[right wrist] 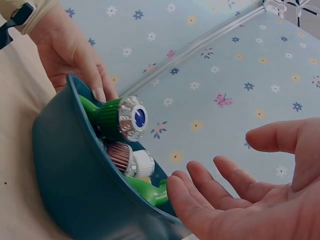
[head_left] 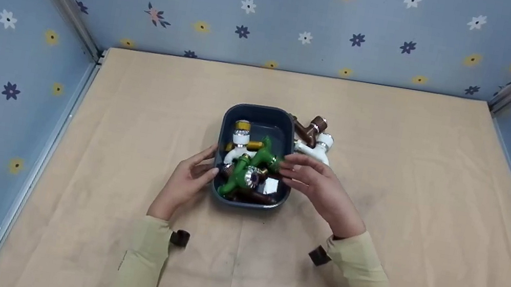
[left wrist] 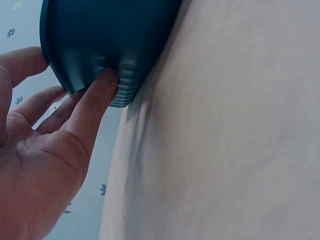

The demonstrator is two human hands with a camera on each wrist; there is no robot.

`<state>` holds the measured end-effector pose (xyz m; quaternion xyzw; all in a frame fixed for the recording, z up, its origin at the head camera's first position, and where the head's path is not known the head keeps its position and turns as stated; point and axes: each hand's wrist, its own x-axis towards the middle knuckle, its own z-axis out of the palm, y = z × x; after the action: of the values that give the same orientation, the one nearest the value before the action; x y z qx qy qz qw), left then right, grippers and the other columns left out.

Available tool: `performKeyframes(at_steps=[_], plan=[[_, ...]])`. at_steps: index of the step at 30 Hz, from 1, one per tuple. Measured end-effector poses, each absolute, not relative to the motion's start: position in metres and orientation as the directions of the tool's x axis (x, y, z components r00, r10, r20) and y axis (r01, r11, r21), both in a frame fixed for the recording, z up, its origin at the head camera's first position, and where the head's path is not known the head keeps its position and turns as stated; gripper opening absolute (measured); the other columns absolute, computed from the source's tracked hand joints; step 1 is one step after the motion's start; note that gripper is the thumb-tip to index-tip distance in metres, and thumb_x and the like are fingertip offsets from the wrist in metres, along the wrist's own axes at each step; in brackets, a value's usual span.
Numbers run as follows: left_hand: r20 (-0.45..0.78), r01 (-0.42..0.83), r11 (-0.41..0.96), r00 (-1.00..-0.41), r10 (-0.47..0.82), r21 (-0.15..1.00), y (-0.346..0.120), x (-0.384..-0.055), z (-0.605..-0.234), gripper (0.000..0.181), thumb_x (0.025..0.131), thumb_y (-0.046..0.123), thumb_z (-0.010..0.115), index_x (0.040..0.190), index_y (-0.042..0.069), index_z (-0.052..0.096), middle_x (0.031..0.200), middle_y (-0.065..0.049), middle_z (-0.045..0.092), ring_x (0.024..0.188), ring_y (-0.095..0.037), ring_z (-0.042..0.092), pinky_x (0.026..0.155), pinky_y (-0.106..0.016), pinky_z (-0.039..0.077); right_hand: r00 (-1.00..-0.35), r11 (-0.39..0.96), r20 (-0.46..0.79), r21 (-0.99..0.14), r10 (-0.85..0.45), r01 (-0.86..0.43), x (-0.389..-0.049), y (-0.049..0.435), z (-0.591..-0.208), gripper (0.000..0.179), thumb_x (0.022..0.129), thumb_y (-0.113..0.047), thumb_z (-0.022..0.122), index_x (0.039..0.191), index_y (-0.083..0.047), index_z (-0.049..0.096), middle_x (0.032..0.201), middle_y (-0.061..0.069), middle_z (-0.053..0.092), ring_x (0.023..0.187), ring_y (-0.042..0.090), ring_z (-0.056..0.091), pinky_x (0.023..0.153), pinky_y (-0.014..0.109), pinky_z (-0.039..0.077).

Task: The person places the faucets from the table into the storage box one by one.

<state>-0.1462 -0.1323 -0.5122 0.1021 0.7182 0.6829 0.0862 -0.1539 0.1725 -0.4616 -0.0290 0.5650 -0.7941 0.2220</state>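
Observation:
A dark blue basin [head_left: 248, 204] holds several plastic taps. Among them are a green tap [head_left: 235, 176] with a shiny handle, another green tap [head_left: 263, 158], a white tap [head_left: 240, 143] with a yellow cap, and a brown one [head_left: 254, 197] low down, partly hidden. My left hand [head_left: 184, 178] is at the basin's left side, its fairly straight fingers [left wrist: 90, 107] touching the outer wall and rim. My right hand [head_left: 320, 188] hovers at the right rim, fingers loosely spread with nothing between them. In the right wrist view, its fingertips [right wrist: 176, 184] overlap a green tap.
Just beyond the basin's right rim, a brown tap [head_left: 310, 131] and a white tap [head_left: 319, 149] lie on the beige table cover [head_left: 164, 97]. Blue flowered panels [head_left: 276, 17] enclose the table at the back and both sides.

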Motion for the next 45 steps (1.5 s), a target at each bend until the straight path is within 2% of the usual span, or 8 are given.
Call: performKeyframes(at_steps=[8,14,20,26,32,36,41,45], plan=[[-0.019,-0.007,0.05,-0.966,0.256,0.999,-0.132,-0.145,-0.51,0.058,0.095,0.005,0.058,0.147,0.002,0.033,0.149,-0.022,0.032,0.126,-0.041,0.044,0.094,-0.036,0.047,-0.917,-0.321,-0.187,-0.896,-0.352,0.306,-0.158,0.188,-0.46,0.036,0.097,-0.005,0.05,0.129,0.011,0.047,0.131,0.033,0.048,0.127,0.049,0.038,0.104,0.048,0.036],[-0.018,-0.003,0.06,-0.967,0.254,0.998,-0.133,-0.145,-0.509,0.058,0.095,0.006,0.058,0.147,0.002,0.034,0.15,-0.02,0.033,0.126,-0.04,0.044,0.098,-0.04,0.044,-0.933,-0.287,-0.218,-0.909,-0.286,0.301,-0.161,0.202,-0.459,0.033,0.095,-0.004,0.051,0.125,0.009,0.05,0.127,0.026,0.054,0.123,0.042,0.047,0.103,0.046,0.039],[0.0,0.016,0.064,-0.968,0.25,0.998,-0.132,-0.146,-0.51,0.057,0.095,0.005,0.058,0.147,0.001,0.034,0.149,-0.021,0.034,0.125,-0.041,0.045,0.098,-0.041,0.044,-0.946,-0.269,-0.229,-0.919,-0.228,0.287,-0.17,0.218,-0.464,0.029,0.096,-0.005,0.048,0.123,0.008,0.05,0.127,0.029,0.053,0.117,0.038,0.053,0.104,0.047,0.038],[0.004,0.019,0.059,-0.969,0.249,0.998,-0.132,-0.145,-0.51,0.057,0.095,0.004,0.059,0.146,0.0,0.034,0.149,-0.021,0.034,0.125,-0.041,0.045,0.099,-0.041,0.043,-0.95,-0.273,-0.246,-0.917,-0.192,0.292,-0.178,0.234,-0.469,0.033,0.098,-0.003,0.044,0.127,0.012,0.046,0.127,0.028,0.053,0.109,0.032,0.059,0.105,0.051,0.034],[0.021,0.033,0.042,-0.967,0.254,0.999,-0.132,-0.145,-0.511,0.057,0.095,0.002,0.057,0.146,-0.001,0.033,0.147,-0.025,0.035,0.125,-0.044,0.044,0.097,-0.037,0.045,-0.954,-0.239,-0.255,-0.927,-0.161,0.288,-0.184,0.245,-0.47,0.037,0.098,-0.005,0.045,0.13,0.014,0.041,0.132,0.03,0.048,0.118,0.037,0.052,0.106,0.048,0.035],[0.035,0.044,0.028,-0.964,0.262,0.999,-0.132,-0.145,-0.512,0.057,0.095,0.0,0.057,0.146,-0.003,0.032,0.144,-0.029,0.036,0.124,-0.046,0.044,0.095,-0.032,0.046,-0.958,-0.22,-0.258,-0.934,-0.128,0.281,-0.192,0.25,-0.473,0.036,0.098,-0.004,0.047,0.13,0.012,0.042,0.134,0.03,0.046,0.119,0.034,0.052,0.106,0.045,0.035],[0.029,0.037,0.022,-0.964,0.263,0.999,-0.132,-0.146,-0.512,0.057,0.095,0.0,0.056,0.146,-0.003,0.032,0.146,-0.027,0.034,0.125,-0.045,0.043,0.095,-0.032,0.046,-0.963,-0.194,-0.255,-0.944,-0.09,0.268,-0.203,0.255,-0.481,0.035,0.096,-0.001,0.052,0.128,0.01,0.043,0.129,0.024,0.049,0.119,0.032,0.05,0.106,0.045,0.035],[0.023,0.033,0.036,-0.965,0.261,0.999,-0.132,-0.146,-0.512,0.057,0.095,0.001,0.056,0.146,-0.002,0.032,0.148,-0.024,0.033,0.125,-0.045,0.044,0.096,-0.036,0.046,-0.964,-0.132,-0.251,-0.956,-0.089,0.261,-0.213,0.259,-0.488,0.042,0.095,0.001,0.054,0.132,0.012,0.04,0.129,0.022,0.048,0.119,0.031,0.049,0.106,0.043,0.036]])
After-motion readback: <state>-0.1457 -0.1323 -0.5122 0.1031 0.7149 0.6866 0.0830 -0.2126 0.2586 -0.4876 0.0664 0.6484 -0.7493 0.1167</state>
